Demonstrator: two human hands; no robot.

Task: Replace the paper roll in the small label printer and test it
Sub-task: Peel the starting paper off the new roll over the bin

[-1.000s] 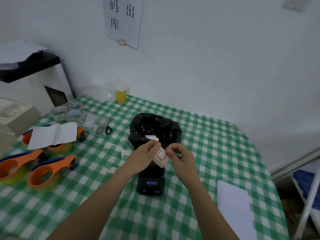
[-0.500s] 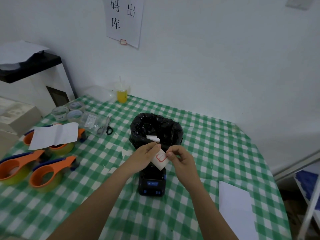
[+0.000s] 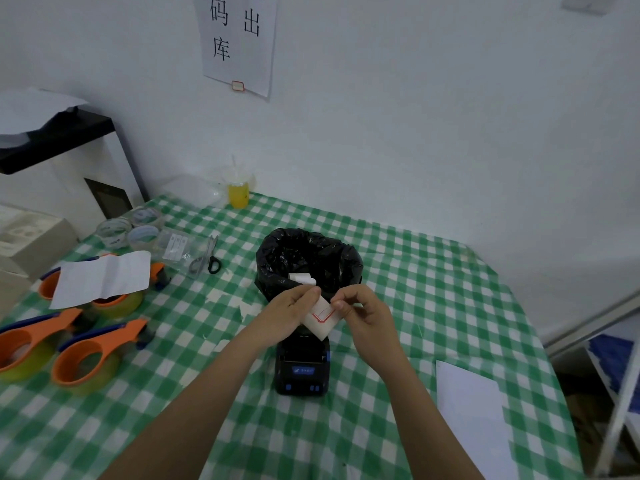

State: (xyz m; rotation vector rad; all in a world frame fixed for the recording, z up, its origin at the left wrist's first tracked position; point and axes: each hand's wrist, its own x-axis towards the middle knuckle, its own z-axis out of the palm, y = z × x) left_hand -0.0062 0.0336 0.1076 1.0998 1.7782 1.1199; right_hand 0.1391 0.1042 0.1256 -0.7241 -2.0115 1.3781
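A small black label printer (image 3: 302, 365) with blue buttons stands on the green checked table, its front facing me. Just above it I hold a white label strip (image 3: 320, 318) with a red printed frame. My left hand (image 3: 290, 315) pinches its left edge and my right hand (image 3: 363, 315) pinches its right edge. Whether the strip is still joined to the printer is hidden by my hands. A white piece of paper (image 3: 303, 279) sticks up behind my left hand, in front of the bin bag.
A black bin bag (image 3: 308, 258) stands right behind the printer. Orange tape dispensers (image 3: 93, 355) and a folded white sheet (image 3: 104, 278) lie at the left, with scissors (image 3: 207, 259), tape rolls (image 3: 128, 228) and a yellow cup (image 3: 238, 194) farther back. A white sheet (image 3: 471, 407) lies at the right.
Both hands have kept their pinch on the label strip above the printer and shifted only slightly. The view has drifted a little.
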